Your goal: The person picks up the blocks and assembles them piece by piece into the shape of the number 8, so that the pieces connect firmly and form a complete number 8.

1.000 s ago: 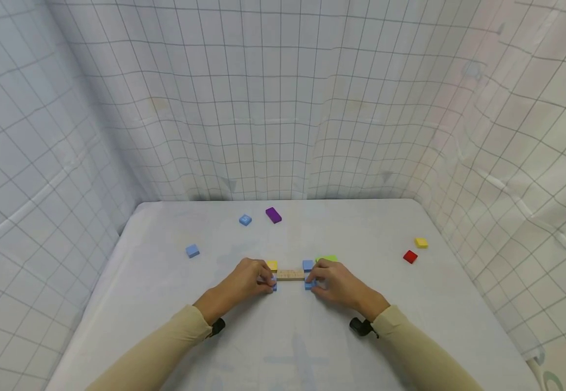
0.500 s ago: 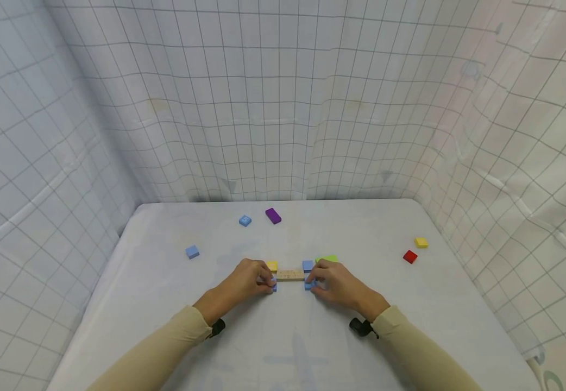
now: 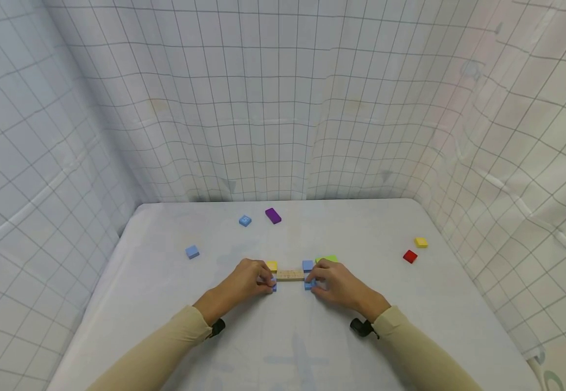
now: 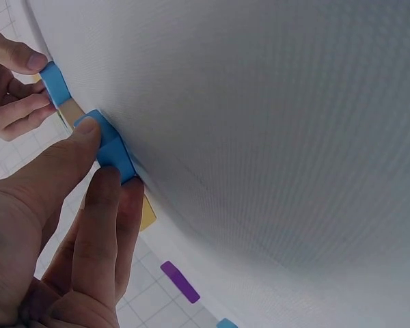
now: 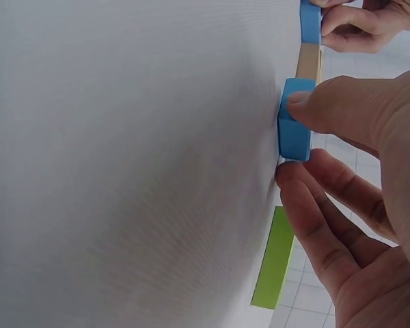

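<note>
My left hand (image 3: 251, 278) pinches a blue block (image 4: 116, 156) between thumb and fingertips, at the left end of a short wooden strip (image 3: 290, 275). At the strip's other end, a second blue block (image 5: 295, 139) is held by my right hand (image 3: 338, 285), thumb on its near side and fingertips at its outer end. Behind the left end lies a yellow block (image 3: 272, 265). Another blue block (image 3: 308, 265) sits behind the right end. Beside it, a green block (image 5: 272, 258) is partly covered by the right hand in the head view.
Farther back lie a purple block (image 3: 273, 215) and a small blue block (image 3: 245, 220). One more blue block (image 3: 192, 251) is on the left. A red block (image 3: 410, 256) and a yellow block (image 3: 421, 243) lie right. Gridded curtains (image 3: 283, 108) surround the white table (image 3: 293, 336).
</note>
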### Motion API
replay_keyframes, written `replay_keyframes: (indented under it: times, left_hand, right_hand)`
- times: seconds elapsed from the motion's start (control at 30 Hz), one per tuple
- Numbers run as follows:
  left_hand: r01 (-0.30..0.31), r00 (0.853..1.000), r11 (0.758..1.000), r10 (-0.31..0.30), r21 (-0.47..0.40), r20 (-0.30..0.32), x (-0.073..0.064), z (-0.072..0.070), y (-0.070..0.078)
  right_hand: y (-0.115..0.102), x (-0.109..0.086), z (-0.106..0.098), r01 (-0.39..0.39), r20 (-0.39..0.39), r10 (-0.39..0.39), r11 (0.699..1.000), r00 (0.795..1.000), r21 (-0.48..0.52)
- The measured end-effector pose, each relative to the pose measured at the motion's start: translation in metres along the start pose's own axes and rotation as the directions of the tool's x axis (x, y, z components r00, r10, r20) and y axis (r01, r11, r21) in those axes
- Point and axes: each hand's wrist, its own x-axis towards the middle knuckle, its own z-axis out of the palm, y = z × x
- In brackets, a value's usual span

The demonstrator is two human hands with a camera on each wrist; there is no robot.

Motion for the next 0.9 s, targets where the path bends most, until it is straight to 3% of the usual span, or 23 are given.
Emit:
replay_keyframes:
  times: [0.13,0.23,0.47,0.73,0.77,0.9]
  left_hand:
    - [0.000,1.000,1.000,0.000,0.003,-0.003,-0.001,0.001,0.000]
    - [0.033,0.999,0.999,-0.033,-0.026,0.002,0.001,0.008,-0.013]
    - [0.027,1.000,1.000,-0.027,-0.015,0.004,-0.001,-0.001,0.004]
    - [0.038,0.999,0.998,-0.038,-0.051,0.007,0.000,-0.005,0.008]
    - [0.030,1.000,0.999,-0.030,-0.029,0.007,-0.001,-0.008,0.014]
    - [-0.012,1.000,1.000,0.012,-0.016,-0.018,-0.001,-0.005,0.009]
  right_hand:
    - [0.000,-0.001,-0.001,0.012,-0.010,-0.012,1.000,1.000,-0.001]
    - [0.000,-0.002,-0.002,-0.001,-0.006,0.001,1.000,1.000,0.003]
    - [0.001,-0.005,-0.007,-0.037,0.009,0.037,0.999,0.999,0.017]
    - [0.011,-0.013,-0.013,-0.037,-0.015,0.037,0.999,0.999,0.010]
    - [0.013,-0.014,-0.014,-0.038,-0.019,0.038,0.999,0.999,0.008]
    - [0.017,-0.020,-0.017,-0.063,-0.029,0.063,0.998,0.998,0.006]
